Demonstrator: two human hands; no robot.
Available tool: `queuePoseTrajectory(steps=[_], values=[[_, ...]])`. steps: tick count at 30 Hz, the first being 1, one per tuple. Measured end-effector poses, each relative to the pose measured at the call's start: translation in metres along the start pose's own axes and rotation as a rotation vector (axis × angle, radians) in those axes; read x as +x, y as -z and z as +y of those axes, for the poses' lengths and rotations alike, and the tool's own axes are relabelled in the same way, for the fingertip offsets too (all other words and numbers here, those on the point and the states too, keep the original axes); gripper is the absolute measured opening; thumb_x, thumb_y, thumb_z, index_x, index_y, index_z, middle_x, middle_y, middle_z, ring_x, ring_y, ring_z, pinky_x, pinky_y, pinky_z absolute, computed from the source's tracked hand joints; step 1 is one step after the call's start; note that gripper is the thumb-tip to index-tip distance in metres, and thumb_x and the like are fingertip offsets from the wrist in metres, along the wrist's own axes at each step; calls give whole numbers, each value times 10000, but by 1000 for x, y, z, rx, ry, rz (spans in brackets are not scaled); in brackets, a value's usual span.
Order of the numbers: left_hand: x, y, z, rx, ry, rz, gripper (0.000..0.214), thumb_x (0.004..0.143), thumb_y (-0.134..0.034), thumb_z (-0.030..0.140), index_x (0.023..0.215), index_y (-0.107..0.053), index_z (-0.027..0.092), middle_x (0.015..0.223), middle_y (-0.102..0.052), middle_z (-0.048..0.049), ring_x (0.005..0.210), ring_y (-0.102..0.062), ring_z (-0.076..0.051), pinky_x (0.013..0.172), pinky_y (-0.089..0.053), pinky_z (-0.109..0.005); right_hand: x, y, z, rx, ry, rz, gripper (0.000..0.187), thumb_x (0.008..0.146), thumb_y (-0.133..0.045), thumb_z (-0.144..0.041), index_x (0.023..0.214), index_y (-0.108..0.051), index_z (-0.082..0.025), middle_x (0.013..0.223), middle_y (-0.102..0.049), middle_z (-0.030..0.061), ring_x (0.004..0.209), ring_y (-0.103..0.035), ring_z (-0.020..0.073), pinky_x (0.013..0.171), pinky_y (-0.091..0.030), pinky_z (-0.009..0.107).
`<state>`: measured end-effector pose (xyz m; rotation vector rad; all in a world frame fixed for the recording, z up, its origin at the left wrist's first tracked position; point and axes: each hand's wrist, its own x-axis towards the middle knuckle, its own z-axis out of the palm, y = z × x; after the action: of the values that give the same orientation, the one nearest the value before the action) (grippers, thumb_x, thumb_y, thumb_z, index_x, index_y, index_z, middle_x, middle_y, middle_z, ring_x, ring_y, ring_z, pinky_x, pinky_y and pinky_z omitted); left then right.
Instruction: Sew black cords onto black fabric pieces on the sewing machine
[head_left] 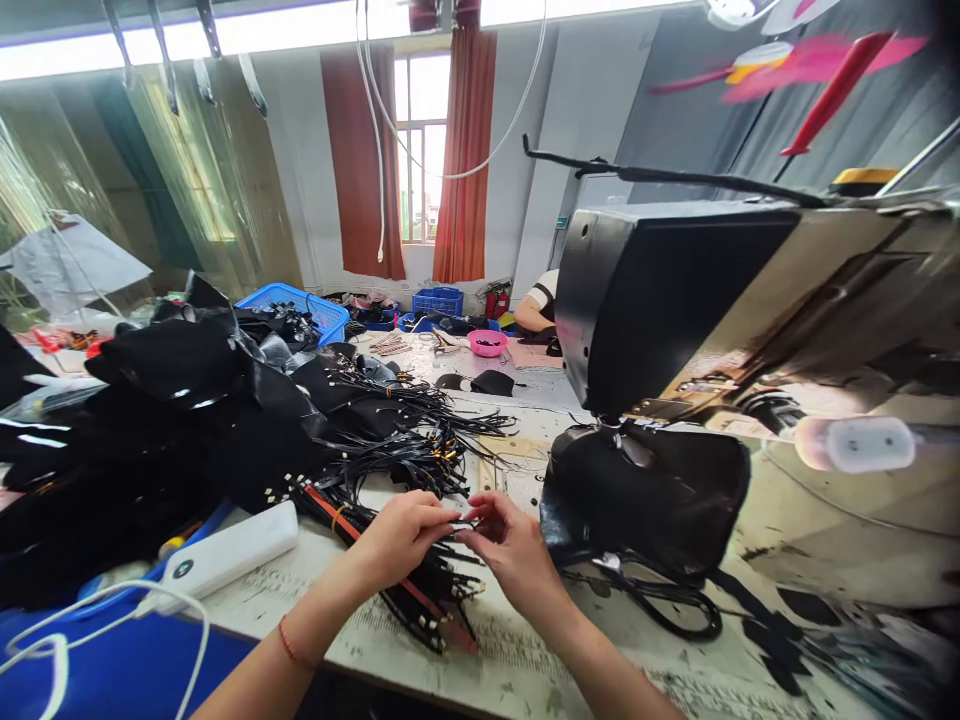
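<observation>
Over the front of the work table, my left hand (405, 535) and my right hand (516, 548) meet, fingertips close together. Each is closed in a pinch on a thin black strip (466, 523), mostly hidden by the fingers. Under them lies a bundle of black cords (427, 605) with pale ends and a reddish strip among them, held by a yellow band (339, 517). Beyond my hands spreads a tangle of thin black cords (427, 440). To the right, a black bag-like piece (645, 500) lies beneath the sewing machine (675, 300).
Black material (180, 400) is heaped on the left. A white power bank (232, 555) with a cable lies near the front left edge. Farther back are a blue basket (330, 316), a pink bowl (488, 344) and another person's arm (531, 312). Black scraps (780, 640) lie at right.
</observation>
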<state>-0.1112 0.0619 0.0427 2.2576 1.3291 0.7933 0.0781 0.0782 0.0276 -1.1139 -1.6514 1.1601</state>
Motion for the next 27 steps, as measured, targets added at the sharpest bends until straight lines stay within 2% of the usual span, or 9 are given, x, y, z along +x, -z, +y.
queuePoseTrajectory(steps=[3,6,11,16,19,22,27], values=[[5,5,14,-62,40,57,263,932,-512,244,1030,-753,211,754,-651,-25,703,-569,-138,657,-422,-235,0,6,-10,255,49,87,288,661,-792,-354,802,-596,-198,840,-664,25,732,-630,165,679,-523,278],[8,13,29,-130,68,73,250,922,-521,253,977,-759,195,760,-646,-20,685,-553,-125,632,-406,-218,-2,13,-21,374,69,120,332,672,-803,-455,728,-624,-181,842,-683,50,767,-649,186,719,-546,307],[12,18,47,-177,93,59,283,915,-514,268,757,-717,150,666,-564,8,631,-495,-105,593,-352,-214,-3,17,-33,406,41,147,361,644,-821,-481,774,-696,-169,736,-686,50,679,-642,186,662,-548,319],[15,18,53,-181,106,36,279,898,-505,251,723,-697,148,652,-512,21,619,-462,-99,579,-319,-219,-2,22,-37,414,63,76,338,683,-788,-352,980,-731,-201,756,-666,13,641,-602,139,621,-516,272],[15,19,54,-182,111,29,287,899,-491,259,749,-709,149,660,-523,16,628,-473,-105,592,-327,-222,-1,26,-39,381,97,24,263,715,-747,-304,960,-748,-207,749,-641,3,630,-580,121,613,-502,255],[15,20,55,-181,114,28,300,907,-476,276,802,-727,150,692,-568,-1,650,-501,-117,608,-346,-226,-1,28,-41,360,107,0,211,725,-742,-330,889,-753,-197,732,-623,2,621,-573,120,606,-496,255],[14,19,57,-169,105,42,337,930,-451,306,820,-727,147,730,-603,-24,675,-531,-130,630,-365,-236,-1,31,-44,371,16,-35,331,671,-793,-458,819,-724,-170,636,-626,6,606,-587,145,627,-506,287]])
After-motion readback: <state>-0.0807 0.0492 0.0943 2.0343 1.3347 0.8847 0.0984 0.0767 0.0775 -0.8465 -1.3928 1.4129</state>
